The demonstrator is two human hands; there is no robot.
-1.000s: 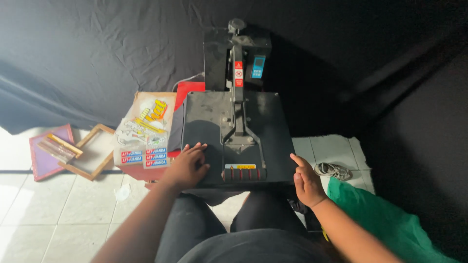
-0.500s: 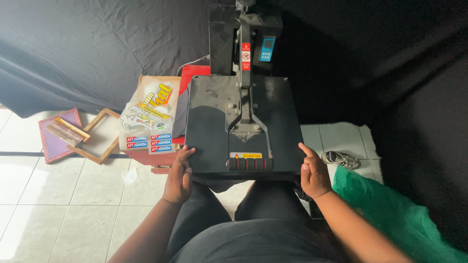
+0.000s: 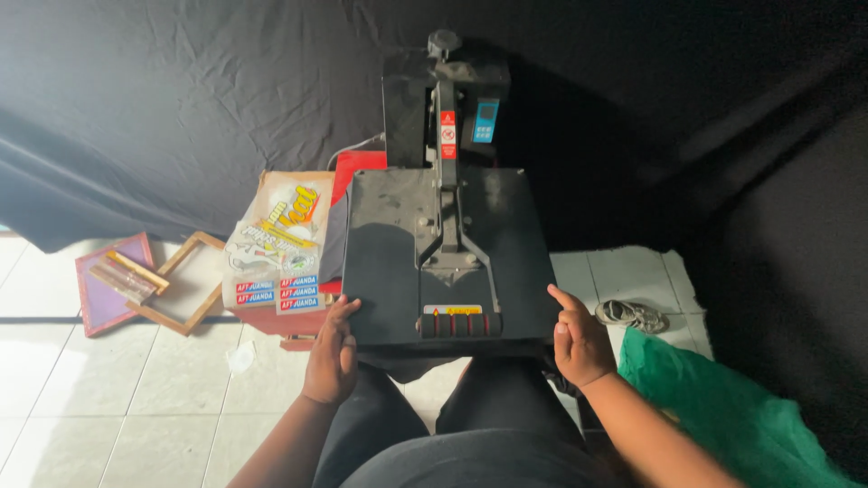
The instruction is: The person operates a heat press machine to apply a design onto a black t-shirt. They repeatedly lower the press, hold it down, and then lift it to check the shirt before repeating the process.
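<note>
Two hands frame the heat press (image 3: pixel 448 253), a black flat-plate machine that sits at frame centre, its upper plate closed flat and its ribbed black-and-red handle (image 3: pixel 461 323) at the near edge, toward 6 o'clock. I see the left hand (image 3: pixel 331 354) at 7 o'clock of the plate, fingers lying along the near left corner, loosely curled, clamping nothing. The right hand (image 3: pixel 579 339) is at 5 o'clock, index finger touching the near right corner, the other fingers relaxed and empty. What lies between the plates is hidden; a dark cloth edge (image 3: pixel 411 363) hangs just below the near rim, and I cannot tell its extent. The press column (image 3: pixel 445 99) rises at 12 o'clock, bearing a narrow red upright label and a small blue panel beside it. The person's dark-clad lap cuts off the lower frame. The floor (image 3: pixel 108 398) is pale square tile; a black draped backdrop (image 3: pixel 181 108) fills the room behind. At 9 o'clock, a stack of printed sheets (image 3: pixel 276 239) rests on a red surface, with small blue-and-red rectangular stickers at its near end. Farther out lie wooden frames (image 3: pixel 167 280) on a purple board. At 4 o'clock lies green fabric (image 3: pixel 714 398), with a coiled grey cord (image 3: pixel 630 314) near it.
</note>
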